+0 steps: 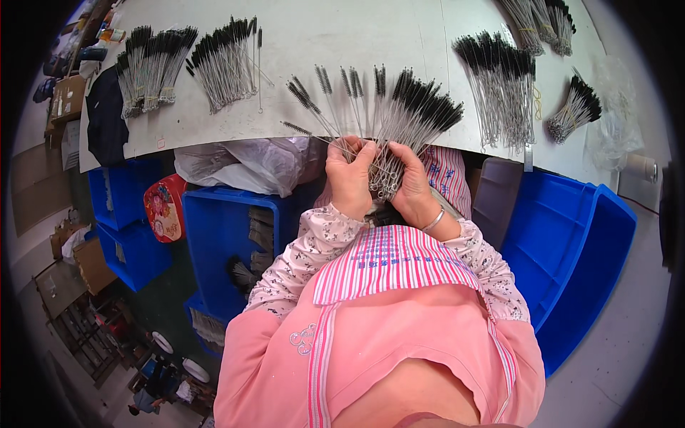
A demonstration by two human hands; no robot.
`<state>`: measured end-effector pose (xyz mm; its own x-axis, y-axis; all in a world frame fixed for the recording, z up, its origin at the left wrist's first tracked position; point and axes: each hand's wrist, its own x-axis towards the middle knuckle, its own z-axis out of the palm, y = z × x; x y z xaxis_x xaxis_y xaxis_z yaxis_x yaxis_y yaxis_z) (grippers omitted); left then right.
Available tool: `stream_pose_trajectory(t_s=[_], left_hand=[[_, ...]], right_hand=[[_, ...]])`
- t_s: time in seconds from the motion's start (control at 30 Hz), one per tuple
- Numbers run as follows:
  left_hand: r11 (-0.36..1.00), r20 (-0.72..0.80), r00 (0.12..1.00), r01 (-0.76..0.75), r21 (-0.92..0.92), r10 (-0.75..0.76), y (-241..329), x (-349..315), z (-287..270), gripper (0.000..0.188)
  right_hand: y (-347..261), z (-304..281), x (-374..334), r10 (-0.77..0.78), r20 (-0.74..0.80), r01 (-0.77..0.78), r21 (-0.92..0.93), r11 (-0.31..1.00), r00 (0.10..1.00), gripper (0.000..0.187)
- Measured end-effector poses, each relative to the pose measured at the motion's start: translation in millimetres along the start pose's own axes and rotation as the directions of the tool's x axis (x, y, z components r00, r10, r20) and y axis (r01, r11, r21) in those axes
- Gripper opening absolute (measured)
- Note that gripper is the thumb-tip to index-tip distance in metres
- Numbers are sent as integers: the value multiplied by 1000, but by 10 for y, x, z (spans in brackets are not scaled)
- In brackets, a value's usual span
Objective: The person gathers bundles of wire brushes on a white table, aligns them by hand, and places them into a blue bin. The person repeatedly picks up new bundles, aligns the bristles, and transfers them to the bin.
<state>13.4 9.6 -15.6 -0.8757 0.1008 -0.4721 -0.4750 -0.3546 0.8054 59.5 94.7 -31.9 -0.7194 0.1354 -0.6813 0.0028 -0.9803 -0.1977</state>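
Observation:
At the table's near edge, both my hands hold wire-handled cleaning brushes with black bristles and small looped ends. My left hand (348, 178) is closed, with thumb and fingers pinching a few brushes that fan out to the left. My right hand (416, 194) is wrapped round the thick bunch of brushes (410, 118), whose bristles point away from me over the white table. The looped wire ends (385, 178) hang between my two palms. Several single brushes stand apart between the left fan and the bunch. Some fingers are hidden behind the wires.
On the white table (357, 36) lie more brush piles: two at left (148, 68), (225, 60), a large one (499, 93) and a banded bundle (573, 110) at right. Blue crates (228, 196), (564, 250) stand on both sides below. White plastic bags (246, 165) droop nearby.

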Motion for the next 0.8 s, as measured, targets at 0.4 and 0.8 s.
stream_pose_trajectory(t_s=[0.4, 0.8], left_hand=[[1000, 21, 1000, 15, 21, -16, 4, -22, 13, 25], [996, 115, 989, 91, 27, -93, -35, 34, -1, 28]], right_hand=[[-1, 7, 7, -31, -5, 30, -24, 999, 1000, 11], [-14, 13, -6, -32, 4, 33, -28, 999, 999, 12]])
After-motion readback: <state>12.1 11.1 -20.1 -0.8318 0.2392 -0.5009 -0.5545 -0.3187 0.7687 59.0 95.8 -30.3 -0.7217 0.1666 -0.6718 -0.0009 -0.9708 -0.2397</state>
